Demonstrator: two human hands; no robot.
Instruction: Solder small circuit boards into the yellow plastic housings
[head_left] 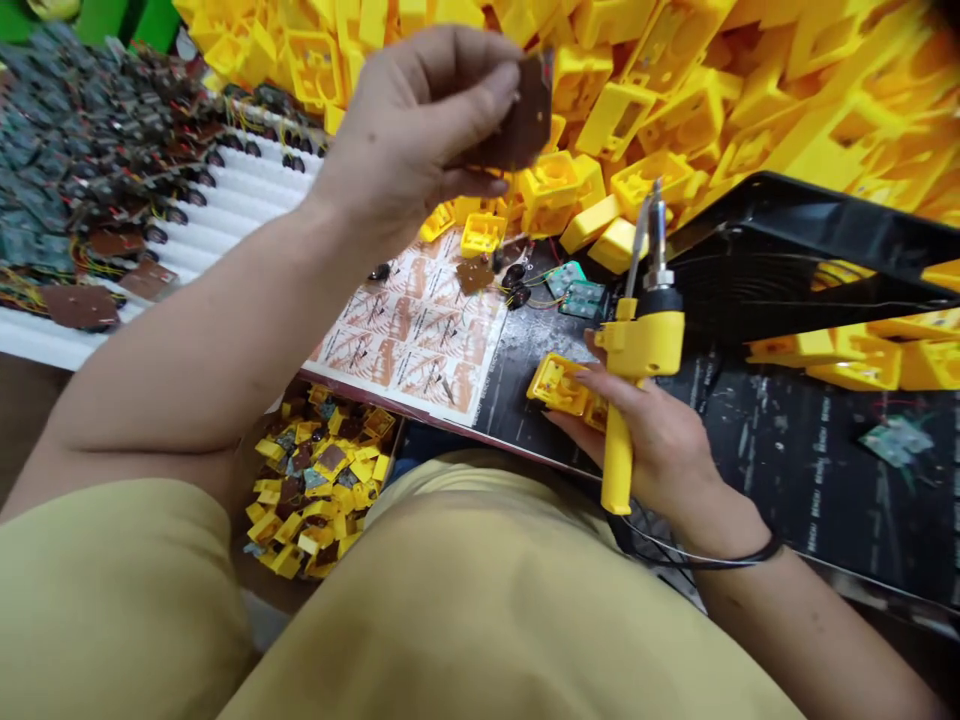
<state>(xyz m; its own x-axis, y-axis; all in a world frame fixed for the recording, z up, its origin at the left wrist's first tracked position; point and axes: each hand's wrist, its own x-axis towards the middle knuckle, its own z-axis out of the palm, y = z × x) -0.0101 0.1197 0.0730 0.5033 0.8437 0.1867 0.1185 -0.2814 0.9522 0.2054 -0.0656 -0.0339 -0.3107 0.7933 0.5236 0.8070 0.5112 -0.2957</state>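
Observation:
My left hand (420,130) is raised over the bench, fingers pinched on a small brown circuit board (525,120). My right hand (652,440) rests low on the black work surface (787,450), closed around the handle of a yellow soldering gun (637,350) whose metal tip points up. The same hand's fingers also touch a small yellow plastic housing (559,385) lying next to the gun.
A big heap of yellow plastic housings (675,90) fills the back. Wired circuit boards (90,150) lie on a white corrugated sheet at left. A printed sheet (412,330), small green boards (577,290) and a box of scrap pieces (322,480) lie near my lap.

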